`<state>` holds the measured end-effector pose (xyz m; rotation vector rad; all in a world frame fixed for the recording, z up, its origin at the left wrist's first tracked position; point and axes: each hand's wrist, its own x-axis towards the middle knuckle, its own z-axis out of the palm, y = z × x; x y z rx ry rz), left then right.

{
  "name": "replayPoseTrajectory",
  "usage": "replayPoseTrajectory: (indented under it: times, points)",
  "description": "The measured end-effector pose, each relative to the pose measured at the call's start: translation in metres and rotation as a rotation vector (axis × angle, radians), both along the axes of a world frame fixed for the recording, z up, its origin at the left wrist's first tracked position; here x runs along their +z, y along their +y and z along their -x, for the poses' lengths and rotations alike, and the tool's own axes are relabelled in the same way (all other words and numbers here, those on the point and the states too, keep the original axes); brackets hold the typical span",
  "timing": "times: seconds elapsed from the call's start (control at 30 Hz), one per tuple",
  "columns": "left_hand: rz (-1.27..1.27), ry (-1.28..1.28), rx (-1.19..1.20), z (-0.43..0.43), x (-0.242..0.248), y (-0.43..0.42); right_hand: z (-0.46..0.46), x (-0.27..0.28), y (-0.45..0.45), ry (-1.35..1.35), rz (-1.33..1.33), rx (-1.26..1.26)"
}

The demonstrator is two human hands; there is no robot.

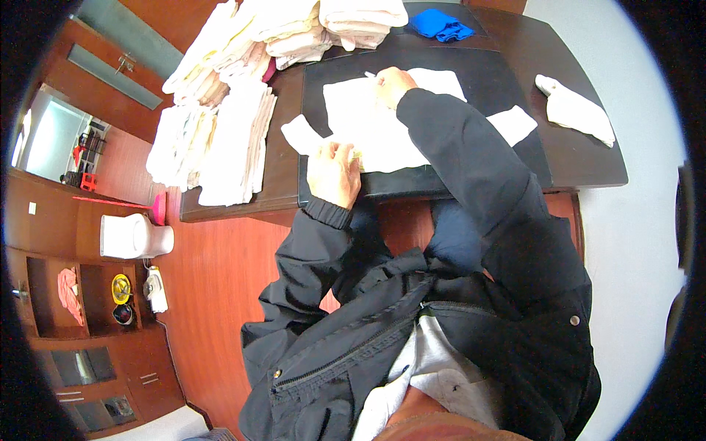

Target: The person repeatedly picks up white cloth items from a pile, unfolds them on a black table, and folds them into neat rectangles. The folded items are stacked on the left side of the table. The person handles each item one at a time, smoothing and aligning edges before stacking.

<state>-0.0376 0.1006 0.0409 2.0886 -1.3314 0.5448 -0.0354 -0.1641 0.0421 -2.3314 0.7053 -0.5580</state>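
A white long-sleeved garment [380, 138] lies spread flat on the black desk mat [496, 71], its sleeves sticking out to both sides. My left hand [333, 170] rests at its near left corner beside the left sleeve, fingers bent over the cloth; whether it pinches the cloth cannot be told. My right hand [392, 85] is at the garment's far edge, its fingers closed around a small whitish thing that pokes out to the left, perhaps a bit of the cloth. My right forearm passes over the garment's right part and hides some of it.
Tall stacks of folded pale cloths [237, 138] stand along the desk's left and far left. A folded blue cloth [441, 25] lies at the far edge. Another white cloth item [576, 110] lies on the right of the dark wooden desk [584, 165]. A white bin-like object [132, 236] stands on the floor.
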Motion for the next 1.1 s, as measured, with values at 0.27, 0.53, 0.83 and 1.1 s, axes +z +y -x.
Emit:
replayPoseTrajectory:
  times: [0.27, 0.53, 0.83, 1.1]
  points:
    - [-0.177, 0.019, -0.021, -0.008, -0.003, -0.004, 0.007, -0.007, -0.015, -0.053, -0.036, -0.023]
    - [-0.010, -0.199, -0.092, -0.017, 0.035, -0.025, 0.020, -0.002, -0.008, 0.120, 0.139, -0.120]
    - [-0.237, 0.012, -0.330, -0.014, 0.004, -0.114, 0.053, 0.030, -0.029, 0.117, 0.113, -0.049]
    - [-0.062, 0.081, -0.243, -0.033, 0.006, -0.043, 0.033, 0.014, -0.026, 0.075, 0.237, 0.124]
